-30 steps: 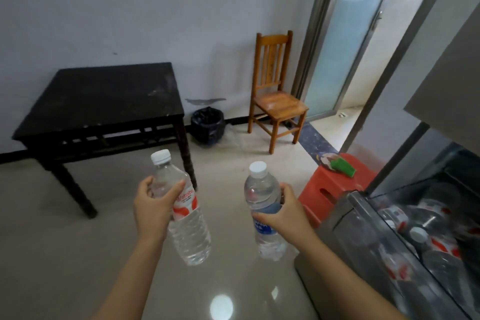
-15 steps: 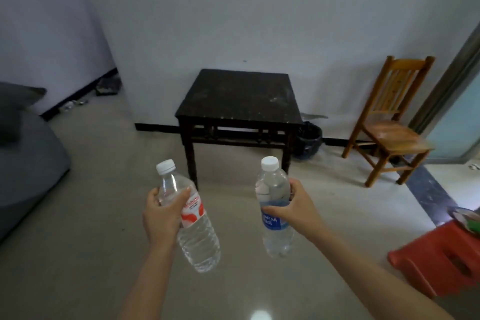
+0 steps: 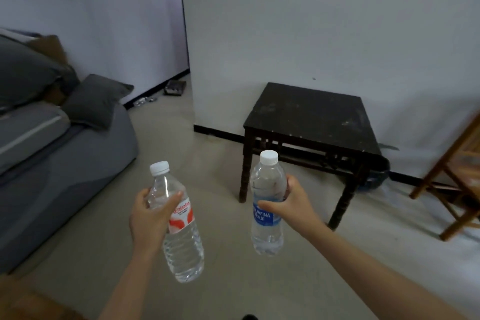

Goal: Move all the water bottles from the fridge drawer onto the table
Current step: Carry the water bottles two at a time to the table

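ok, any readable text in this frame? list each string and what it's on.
"UAFINA": blue-label bottle, in the right hand; the word's start is out of view.
Small characters under it: too blurred to read.
Red brand word and fine print on the red-label bottle, in the left hand: too blurred to read.
No other text visible.
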{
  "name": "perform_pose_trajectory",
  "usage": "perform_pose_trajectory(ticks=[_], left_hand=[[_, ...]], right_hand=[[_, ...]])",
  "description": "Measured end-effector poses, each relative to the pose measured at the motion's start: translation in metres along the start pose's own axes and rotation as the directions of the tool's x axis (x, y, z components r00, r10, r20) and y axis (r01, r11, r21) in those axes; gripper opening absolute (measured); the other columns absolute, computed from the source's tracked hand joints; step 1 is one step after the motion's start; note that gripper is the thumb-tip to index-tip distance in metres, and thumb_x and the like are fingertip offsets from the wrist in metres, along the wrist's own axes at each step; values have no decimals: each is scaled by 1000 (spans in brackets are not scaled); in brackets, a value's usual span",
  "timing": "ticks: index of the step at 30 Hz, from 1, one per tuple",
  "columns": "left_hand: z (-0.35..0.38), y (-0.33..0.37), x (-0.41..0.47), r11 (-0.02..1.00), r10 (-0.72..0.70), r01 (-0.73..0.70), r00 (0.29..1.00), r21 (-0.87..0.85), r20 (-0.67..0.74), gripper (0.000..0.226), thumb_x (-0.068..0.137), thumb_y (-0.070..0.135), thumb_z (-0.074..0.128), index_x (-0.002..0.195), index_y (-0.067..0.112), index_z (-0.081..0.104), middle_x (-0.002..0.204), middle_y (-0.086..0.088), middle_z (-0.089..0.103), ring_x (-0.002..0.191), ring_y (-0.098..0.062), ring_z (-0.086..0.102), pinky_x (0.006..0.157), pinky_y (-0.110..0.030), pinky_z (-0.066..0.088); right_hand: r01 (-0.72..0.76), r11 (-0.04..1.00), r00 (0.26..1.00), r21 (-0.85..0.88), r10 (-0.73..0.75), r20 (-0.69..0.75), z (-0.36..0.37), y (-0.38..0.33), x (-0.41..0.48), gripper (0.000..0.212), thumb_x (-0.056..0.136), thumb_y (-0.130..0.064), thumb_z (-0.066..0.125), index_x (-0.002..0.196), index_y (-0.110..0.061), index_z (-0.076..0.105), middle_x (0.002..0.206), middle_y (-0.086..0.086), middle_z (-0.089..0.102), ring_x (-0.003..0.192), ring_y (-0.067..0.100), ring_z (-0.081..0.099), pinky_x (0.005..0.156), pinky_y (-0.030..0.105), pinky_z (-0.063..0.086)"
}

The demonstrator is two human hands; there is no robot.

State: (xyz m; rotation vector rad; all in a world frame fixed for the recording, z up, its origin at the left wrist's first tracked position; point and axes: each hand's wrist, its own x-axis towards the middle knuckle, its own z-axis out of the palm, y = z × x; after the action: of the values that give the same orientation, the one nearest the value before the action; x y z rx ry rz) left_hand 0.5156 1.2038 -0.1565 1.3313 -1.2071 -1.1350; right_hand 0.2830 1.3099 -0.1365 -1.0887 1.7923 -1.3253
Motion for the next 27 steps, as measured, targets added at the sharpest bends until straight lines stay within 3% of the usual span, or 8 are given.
perform_pose_trajectory(ticks=[3,9,14,23,27], left_hand=[[0,-1,27,1000,10,-10,1000,5,-9,49,65,28,82,102,23,51,93,-4,65,82,-27,66,81,-51,53],[24,-1,112,1000,-2,2,1000,-28,5,46,69,21,78,108,18,53,84,6,63,75,-20,65,74,-40,54],[45,9,200,1000,-7,7,999,-20,-44,42,64,28,81,94,21,54,90,-4,65,80,-26,66,77,-46,54],[33,15,336,999,-16,9,981,-37,-192,38,73,17,75,102,17,50,99,-9,62,83,-27,64,79,-44,53],[24,7,413,998,-38,30,983,-48,-178,40,76,16,73,109,12,52,103,-12,61,85,-30,63,78,-42,52]], right_hand=[[11,1000,1000,16,-11,-9,12,-5,33,57,67,-9,79,111,-20,44,100,-9,57,93,9,59,72,19,49],[6,997,997,77,0,-76,38,2,125,53,66,-8,79,107,-19,47,104,1,60,99,19,61,87,38,52],[7,997,998,75,-2,-66,65,0,215,58,65,-8,81,109,-21,45,105,0,60,99,18,60,87,36,52],[30,998,1000,56,-30,-3,133,-19,343,62,66,-11,81,115,-18,44,110,4,58,103,20,59,87,35,52],[29,999,999,40,-29,19,174,-26,401,60,68,-12,79,115,-19,43,110,0,57,102,16,57,82,27,51]])
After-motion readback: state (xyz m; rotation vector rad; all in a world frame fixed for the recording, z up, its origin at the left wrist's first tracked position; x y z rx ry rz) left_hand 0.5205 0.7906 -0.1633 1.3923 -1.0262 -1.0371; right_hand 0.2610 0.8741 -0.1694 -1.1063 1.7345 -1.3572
